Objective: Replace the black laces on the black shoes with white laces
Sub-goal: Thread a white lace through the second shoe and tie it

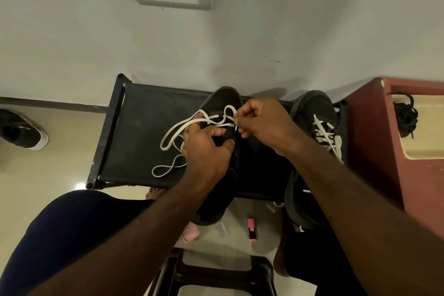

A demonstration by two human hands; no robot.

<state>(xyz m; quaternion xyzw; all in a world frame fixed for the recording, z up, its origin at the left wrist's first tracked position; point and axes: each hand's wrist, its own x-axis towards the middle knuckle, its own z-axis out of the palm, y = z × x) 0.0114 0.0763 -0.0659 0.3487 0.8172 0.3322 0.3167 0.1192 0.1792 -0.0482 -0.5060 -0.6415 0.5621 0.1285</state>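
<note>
— How is the shoe [224,97] laid?
— It is laid on a black fabric rack [144,115], its long axis run from the near edge towards the wall [240,43], toe pointed at the wall.
— And the grips?
— The left grip [204,149] is closed on the shoe's upper, fingers curled in. The lace [173,132] is pinched near its end by the right grip [262,125].
— The lace itself?
— Flat and white; loose loops are spread over the rack, left of the shoe. A second shoe [312,108], laced in white, is set to the right.
</note>
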